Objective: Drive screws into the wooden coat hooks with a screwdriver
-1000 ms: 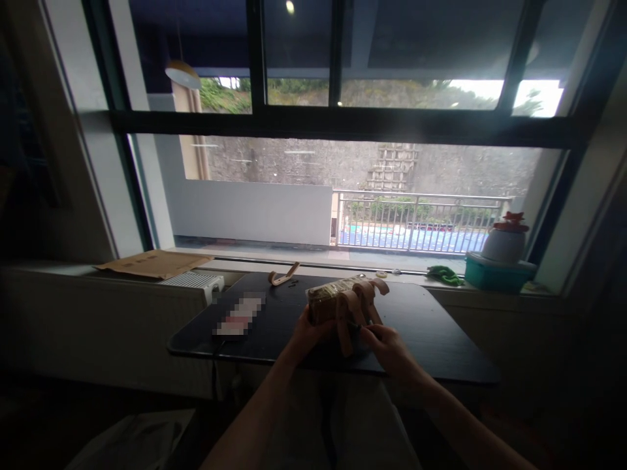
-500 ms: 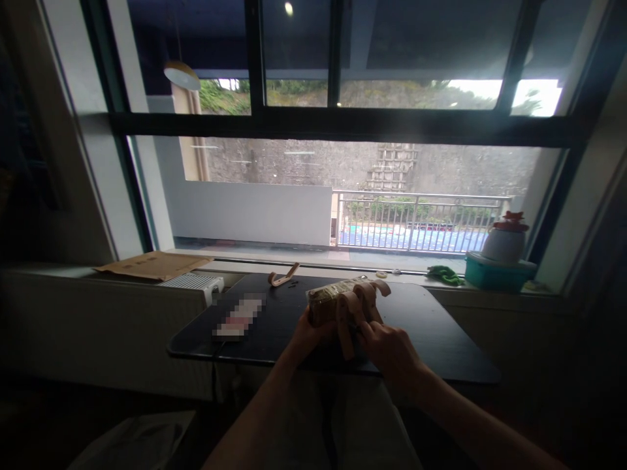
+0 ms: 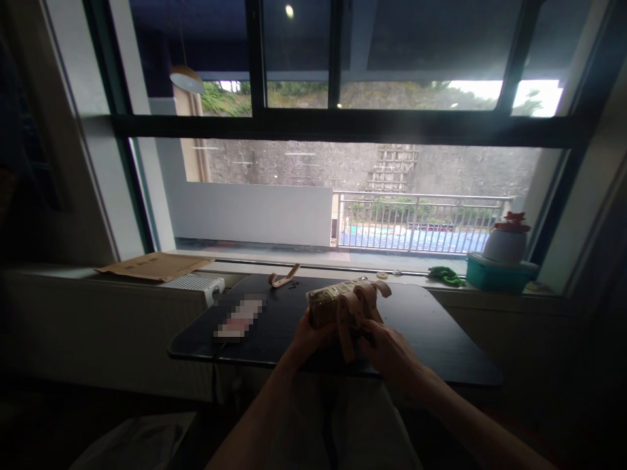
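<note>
A brown box-shaped package (image 3: 326,302) with a shiny clear wrapping is tilted above the near half of the dark table (image 3: 431,339). My left hand (image 3: 308,339) is closed around its left and near side. Tan curled strips (image 3: 349,307), like leather straps with small holes, lie over its right part, their ends hanging loose. At the near right side of these strips is my right hand (image 3: 392,349), its fingers pinched together. Something small and dark shows at those fingertips, too dim to name. Another tan strip (image 3: 284,277), bent into a hook, lies at the table's far edge.
Small dark bits (image 3: 293,285) lie beside the hooked strip. A blurred-out object (image 3: 240,318) with a cord is on the table's left. A brown envelope (image 3: 157,266) rests above the radiator (image 3: 122,320). On the sill are a green cloth (image 3: 445,275) and a teal box (image 3: 494,273).
My right hand has shifted slightly and its fingers have turned, so a dark thing shows at the fingertips. The package and my left hand stay almost where they were.
</note>
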A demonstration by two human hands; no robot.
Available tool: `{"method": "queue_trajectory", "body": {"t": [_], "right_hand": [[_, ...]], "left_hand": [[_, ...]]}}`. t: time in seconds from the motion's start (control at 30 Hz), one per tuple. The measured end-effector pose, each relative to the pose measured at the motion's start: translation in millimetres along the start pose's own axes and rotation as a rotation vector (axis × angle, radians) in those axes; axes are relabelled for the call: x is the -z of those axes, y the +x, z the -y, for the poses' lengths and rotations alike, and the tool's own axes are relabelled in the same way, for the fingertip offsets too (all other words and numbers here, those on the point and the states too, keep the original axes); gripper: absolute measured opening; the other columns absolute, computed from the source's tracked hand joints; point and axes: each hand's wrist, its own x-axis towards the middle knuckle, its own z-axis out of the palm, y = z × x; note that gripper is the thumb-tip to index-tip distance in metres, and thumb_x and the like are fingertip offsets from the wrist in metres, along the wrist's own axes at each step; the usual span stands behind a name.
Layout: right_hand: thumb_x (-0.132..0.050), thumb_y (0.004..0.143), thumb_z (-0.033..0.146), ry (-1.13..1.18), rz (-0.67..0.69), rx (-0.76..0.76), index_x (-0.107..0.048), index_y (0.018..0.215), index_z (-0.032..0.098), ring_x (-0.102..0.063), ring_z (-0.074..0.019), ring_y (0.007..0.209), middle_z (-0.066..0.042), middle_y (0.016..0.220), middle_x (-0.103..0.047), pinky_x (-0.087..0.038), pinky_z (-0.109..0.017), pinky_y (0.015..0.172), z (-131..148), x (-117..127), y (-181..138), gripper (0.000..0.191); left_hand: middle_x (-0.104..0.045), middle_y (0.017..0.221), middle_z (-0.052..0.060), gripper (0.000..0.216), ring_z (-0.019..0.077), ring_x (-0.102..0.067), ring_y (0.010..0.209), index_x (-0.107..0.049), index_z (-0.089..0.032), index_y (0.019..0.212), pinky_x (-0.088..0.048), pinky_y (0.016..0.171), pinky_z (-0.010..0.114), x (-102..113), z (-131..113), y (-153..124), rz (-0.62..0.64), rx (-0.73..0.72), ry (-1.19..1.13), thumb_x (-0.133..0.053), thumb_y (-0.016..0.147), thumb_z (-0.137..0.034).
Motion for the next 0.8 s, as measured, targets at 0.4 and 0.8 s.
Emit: {"method": "queue_trajectory", "body": {"t": [0.4, 0.8], "right_hand": [[-0.046, 0.092, 0.027, 0.124, -0.014, -0.032, -0.067, 0.085, 0.016, -0.064, -0.0193, 0.074, -0.005, 0.078, -0.068, -0.043, -0.028, 0.062, 1, -8, 8, 0.025], [-0.053, 0.080, 0.021, 0.494, 0.009, 0.046, -0.061, 0.116, 0.013, -0.065, -0.0202, 0.087, -0.007, 0.100, -0.070, -0.051, -0.029, 0.071, -22, -14, 12, 0.038]], "left_hand": [[-0.070, 0.105, 0.009, 0.065, 0.0308, -0.062, 0.103, -0.057, -0.014, 0.110, -0.050, 0.089, 0.039, 3, 6, 4, 0.020, -0.026, 0.006, -0.085, 0.053, -0.030], [-0.070, 0.104, 0.009, 0.062, 0.0297, -0.064, 0.099, -0.057, -0.014, 0.108, -0.051, 0.085, 0.039, 0, 3, 0, 0.000, -0.012, 0.003, -0.084, 0.054, -0.029]]}}
